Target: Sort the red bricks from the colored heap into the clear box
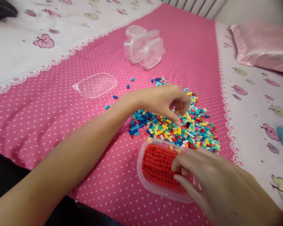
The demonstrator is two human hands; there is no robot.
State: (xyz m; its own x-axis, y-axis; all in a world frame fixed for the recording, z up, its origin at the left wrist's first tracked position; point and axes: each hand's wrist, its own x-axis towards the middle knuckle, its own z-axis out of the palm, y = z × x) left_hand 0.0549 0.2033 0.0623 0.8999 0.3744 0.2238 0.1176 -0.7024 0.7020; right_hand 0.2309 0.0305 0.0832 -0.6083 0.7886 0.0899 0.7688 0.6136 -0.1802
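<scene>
My left hand point(168, 102) hovers over a loose heap of small toy building bricks point(166, 128) in many colours. Its fingers curl down and the thumb stands apart from them, with nothing visible between. Nearer to me is a clear plastic container point(141, 180) holding rows of red bricks point(159, 166) packed side by side. My right hand point(207, 179) reaches over the container's right end. Its thumb and forefinger close in a pinch just above the red bricks; whatever lies between the tips is hidden against the red.
A clear lid point(96, 86) lies flat on the pink dotted bedspread point(85, 122). Several clear containers point(141, 47) stand together farther back. A few stray blue bricks point(115, 97) lie left of the heap. A pink satin pillow point(264, 47) is at the far right.
</scene>
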